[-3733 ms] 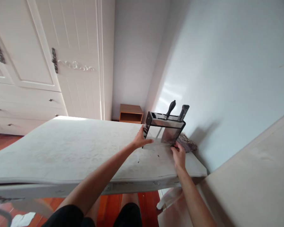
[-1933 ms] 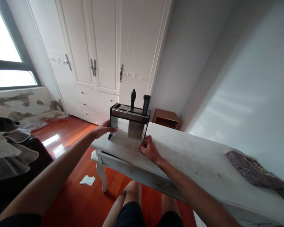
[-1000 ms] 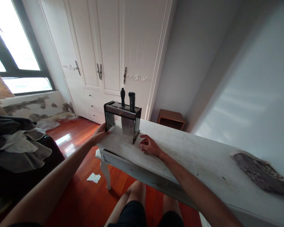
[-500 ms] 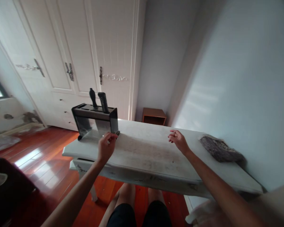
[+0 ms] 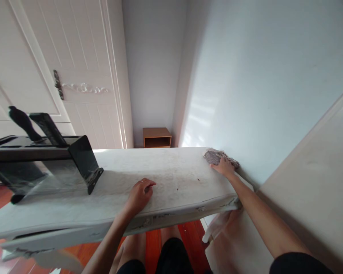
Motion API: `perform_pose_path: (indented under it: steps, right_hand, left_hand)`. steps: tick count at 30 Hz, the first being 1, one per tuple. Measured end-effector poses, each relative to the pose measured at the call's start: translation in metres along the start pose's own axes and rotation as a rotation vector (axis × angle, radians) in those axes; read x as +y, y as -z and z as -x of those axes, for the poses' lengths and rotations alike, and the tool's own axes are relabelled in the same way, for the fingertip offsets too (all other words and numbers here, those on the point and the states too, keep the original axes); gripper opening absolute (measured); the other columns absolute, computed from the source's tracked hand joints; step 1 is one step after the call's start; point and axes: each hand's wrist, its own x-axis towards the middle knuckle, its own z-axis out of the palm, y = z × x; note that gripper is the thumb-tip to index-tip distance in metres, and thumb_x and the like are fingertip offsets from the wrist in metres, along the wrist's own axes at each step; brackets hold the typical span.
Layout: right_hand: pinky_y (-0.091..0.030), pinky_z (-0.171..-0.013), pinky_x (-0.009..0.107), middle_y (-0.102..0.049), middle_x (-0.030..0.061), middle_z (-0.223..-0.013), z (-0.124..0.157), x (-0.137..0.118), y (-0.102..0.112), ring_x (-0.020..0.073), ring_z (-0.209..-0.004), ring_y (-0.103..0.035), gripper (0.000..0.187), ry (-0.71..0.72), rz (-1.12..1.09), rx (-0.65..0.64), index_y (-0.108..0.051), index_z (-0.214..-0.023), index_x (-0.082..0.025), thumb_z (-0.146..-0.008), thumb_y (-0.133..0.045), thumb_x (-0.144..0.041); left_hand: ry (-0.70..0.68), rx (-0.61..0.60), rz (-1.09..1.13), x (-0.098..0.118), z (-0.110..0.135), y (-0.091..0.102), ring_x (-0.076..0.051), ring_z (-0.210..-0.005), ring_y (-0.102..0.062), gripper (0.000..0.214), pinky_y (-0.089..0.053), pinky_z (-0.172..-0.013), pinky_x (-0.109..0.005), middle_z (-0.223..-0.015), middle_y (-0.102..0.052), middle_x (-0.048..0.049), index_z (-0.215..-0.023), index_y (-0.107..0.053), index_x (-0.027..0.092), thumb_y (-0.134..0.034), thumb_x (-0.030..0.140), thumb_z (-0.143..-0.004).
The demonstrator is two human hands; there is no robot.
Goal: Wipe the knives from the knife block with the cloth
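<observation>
My right hand [image 5: 224,166] reaches to the far right end of the white table [image 5: 171,173] and lies on a grey-brown cloth [image 5: 217,156] by the wall; its fingers rest on the cloth's near edge. My left hand [image 5: 139,193] rests on the tabletop near the front edge, fingers curled loosely, holding nothing. A black knife block [image 5: 42,152] with clear side panels stands at the table's left end, two dark handles [image 5: 37,127] sticking up from it.
A white wardrobe [image 5: 54,68] with ornate handles fills the left background. A small wooden cabinet [image 5: 156,137] stands in the corner behind the table. A pale wall runs along the right. A beige panel [image 5: 303,182] lies at the lower right. My bare knees show below the table.
Both hands let go of the knife block after moving it to the table's left end. My right hand travelled right onto the cloth; my left hand settled on the tabletop.
</observation>
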Motion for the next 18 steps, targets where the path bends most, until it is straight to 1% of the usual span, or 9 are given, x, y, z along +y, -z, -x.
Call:
perform_pose_path:
  steps: [2, 4, 6, 9, 11, 14, 16, 18]
  right_hand:
    - [-0.041, -0.1, 0.053, -0.058, 0.0285, -0.127, -0.003, 0.002, 0.002, 0.0406, -0.122, -0.055, 0.072, -0.003, 0.08, -0.05, -0.048, -0.13, -0.006, -0.074, -0.072, -0.044]
    - [-0.044, -0.096, 0.05, -0.064, 0.0277, -0.116, -0.007, -0.002, 0.005, 0.0393, -0.115, -0.061, 0.065, 0.009, 0.133, -0.086, -0.051, -0.127, -0.005, -0.076, -0.071, -0.039]
    - [-0.046, -0.093, 0.049, -0.066, 0.0282, -0.111, -0.009, -0.008, 0.008, 0.0397, -0.112, -0.063, 0.056, 0.028, 0.158, -0.105, -0.055, -0.122, -0.005, -0.076, -0.07, -0.032]
    - [-0.045, -0.094, 0.05, -0.066, 0.0303, -0.111, -0.01, -0.019, 0.012, 0.0423, -0.114, -0.061, 0.045, 0.058, 0.14, -0.118, -0.062, -0.112, -0.005, -0.073, -0.07, -0.025]
    - [-0.044, -0.095, 0.05, -0.067, 0.0294, -0.111, -0.009, -0.026, 0.015, 0.0434, -0.116, -0.06, 0.037, 0.077, 0.088, -0.136, -0.067, -0.103, -0.007, -0.071, -0.069, -0.025]
    - [-0.046, -0.092, 0.046, -0.07, 0.0239, -0.105, -0.006, -0.036, 0.02, 0.0415, -0.115, -0.06, 0.03, 0.107, -0.06, -0.181, -0.069, -0.091, -0.012, -0.067, -0.069, -0.03]
    - [-0.049, -0.086, 0.041, -0.072, 0.019, -0.097, -0.001, -0.043, 0.023, 0.0374, -0.107, -0.065, 0.027, 0.125, -0.207, -0.239, -0.068, -0.084, -0.015, -0.067, -0.067, -0.035]
    - [-0.053, -0.076, 0.036, -0.073, 0.0142, -0.088, 0.007, -0.05, 0.024, 0.0319, -0.093, -0.069, 0.026, 0.135, -0.385, -0.323, -0.065, -0.081, -0.016, -0.068, -0.062, -0.039]
  left_hand:
    - [0.034, -0.007, 0.05, -0.002, 0.0, 0.003, -0.024, -0.088, -0.066, 0.023, -0.049, -0.082, -0.037, -0.091, -0.073, -0.009, -0.085, -0.073, 0.019, -0.054, 0.019, -0.071]
    - [0.091, -0.001, 0.136, -0.004, 0.001, 0.007, -0.024, -0.085, -0.067, 0.022, -0.051, -0.079, -0.036, -0.089, -0.074, -0.0089, -0.086, -0.073, 0.019, -0.056, 0.025, -0.072]
    - [0.129, 0.014, 0.214, -0.006, 0.003, 0.01, -0.024, -0.084, -0.068, 0.023, -0.052, -0.078, -0.035, -0.087, -0.074, -0.0084, -0.086, -0.073, 0.02, -0.057, 0.031, -0.073]
    - [0.148, 0.031, 0.266, -0.005, 0.005, 0.013, -0.024, -0.083, -0.068, 0.023, -0.052, -0.077, -0.034, -0.085, -0.074, -0.008, -0.083, -0.073, 0.02, -0.059, 0.035, -0.073]
    - [0.152, 0.031, 0.276, -0.003, 0.006, 0.013, -0.024, -0.082, -0.068, 0.022, -0.052, -0.076, -0.033, -0.083, -0.074, -0.0078, -0.082, -0.073, 0.02, -0.06, 0.035, -0.072]
    - [0.159, 0.031, 0.283, 0.0, 0.006, 0.013, -0.024, -0.081, -0.068, 0.022, -0.052, -0.075, -0.032, -0.083, -0.074, -0.0075, -0.082, -0.073, 0.02, -0.06, 0.034, -0.072]
    - [0.165, 0.028, 0.285, 0.001, 0.006, 0.013, -0.023, -0.081, -0.068, 0.022, -0.052, -0.074, -0.032, -0.083, -0.074, -0.0075, -0.082, -0.073, 0.02, -0.06, 0.034, -0.072]
    - [0.169, 0.024, 0.286, 0.002, 0.006, 0.013, -0.023, -0.082, -0.068, 0.022, -0.051, -0.074, -0.031, -0.084, -0.074, -0.0076, -0.082, -0.073, 0.019, -0.06, 0.033, -0.072]
